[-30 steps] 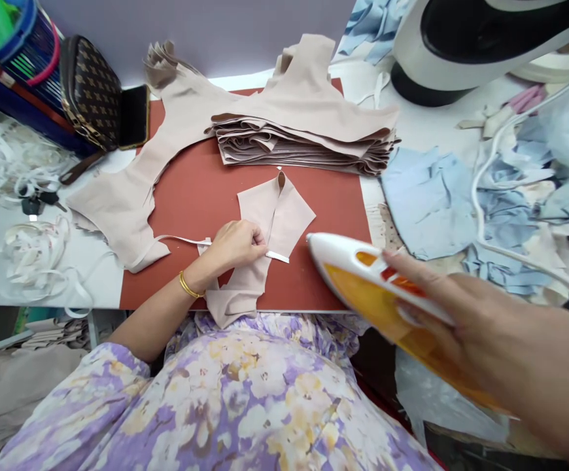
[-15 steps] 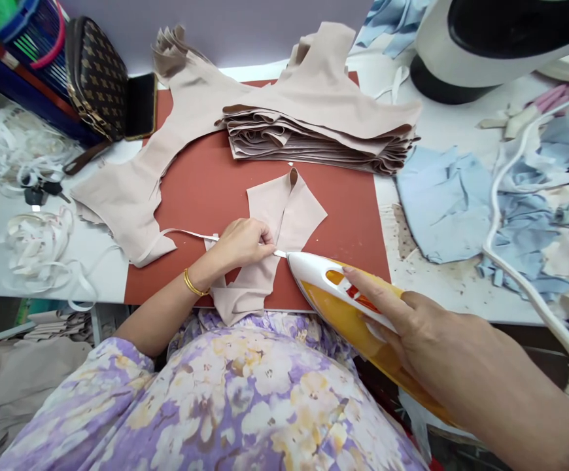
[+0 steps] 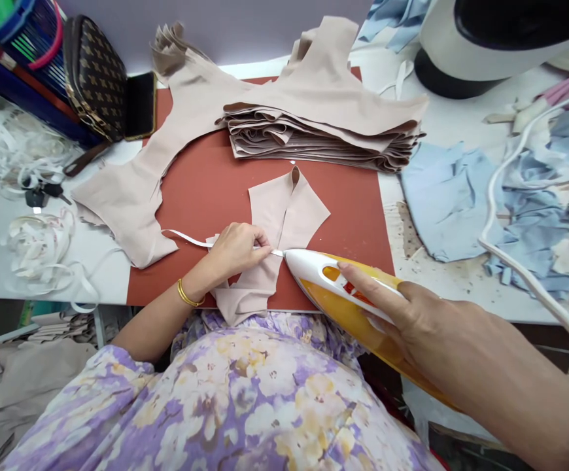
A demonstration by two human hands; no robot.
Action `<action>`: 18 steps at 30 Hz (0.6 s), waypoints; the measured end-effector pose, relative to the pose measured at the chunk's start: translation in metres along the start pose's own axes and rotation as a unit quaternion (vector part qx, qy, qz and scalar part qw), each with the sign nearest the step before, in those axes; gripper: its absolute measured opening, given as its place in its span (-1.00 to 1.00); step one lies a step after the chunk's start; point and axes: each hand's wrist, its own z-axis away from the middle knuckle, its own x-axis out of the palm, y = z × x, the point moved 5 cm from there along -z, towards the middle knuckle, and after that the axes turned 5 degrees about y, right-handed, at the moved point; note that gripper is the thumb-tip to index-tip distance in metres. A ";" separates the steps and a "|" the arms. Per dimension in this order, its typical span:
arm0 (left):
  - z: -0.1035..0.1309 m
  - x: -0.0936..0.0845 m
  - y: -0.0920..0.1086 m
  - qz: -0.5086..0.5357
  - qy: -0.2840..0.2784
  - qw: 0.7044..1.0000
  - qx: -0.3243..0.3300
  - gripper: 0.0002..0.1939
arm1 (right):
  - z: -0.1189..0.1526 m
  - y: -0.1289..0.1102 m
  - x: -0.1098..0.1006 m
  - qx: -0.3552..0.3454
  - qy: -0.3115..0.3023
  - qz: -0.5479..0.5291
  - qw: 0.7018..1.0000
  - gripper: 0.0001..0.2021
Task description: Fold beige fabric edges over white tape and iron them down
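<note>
In my right hand (image 3: pixel 426 333) is a yellow-and-white clothes iron (image 3: pixel 348 297), gripped by its handle, with its tip pointing left. My left hand (image 3: pixel 242 247) is closed in a pinch on a narrow white tape (image 3: pixel 278 253), just left of the iron's tip. The tape reaches the tip and trails off to the left (image 3: pixel 186 237) past the wrist. Under the hand and tape lies a beige fabric piece (image 3: pixel 292 203), folded to a point at the top; its lower end hangs over the table edge. All this rests on a reddish-brown mat (image 3: pixel 206 176).
A stack of beige cut pieces (image 3: pixel 324 131) spreads across the back and left. Coils of white tape (image 3: pixel 39 245), a phone (image 3: pixel 140 104) and a patterned pouch (image 3: pixel 95 75) are on the left. Blue fabric scraps (image 3: pixel 451 203) and the white iron cord (image 3: pixel 495 190) lie right.
My left hand has shifted slightly left along with the tape, and the iron's tip has followed a little to the left. The trailing tape bows more loosely.
</note>
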 end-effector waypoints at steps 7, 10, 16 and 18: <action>-0.002 0.002 -0.003 -0.004 -0.010 1.000 0.003 -0.87 | -0.007 -0.008 -0.002 0.004 0.000 0.016 1.000 -0.19; -0.001 0.001 -0.004 0.008 -0.012 1.000 0.008 -0.86 | -0.013 -0.018 -0.009 -0.002 -0.038 0.031 0.999 -0.18; -0.001 0.000 -0.010 0.034 -0.007 0.999 0.008 -0.87 | -0.010 -0.019 -0.007 0.016 -0.080 -0.016 0.997 -0.23; -0.001 0.000 -0.010 0.045 -0.006 0.999 0.006 -0.87 | -0.003 -0.011 -0.002 0.018 -0.070 -0.051 0.996 -0.25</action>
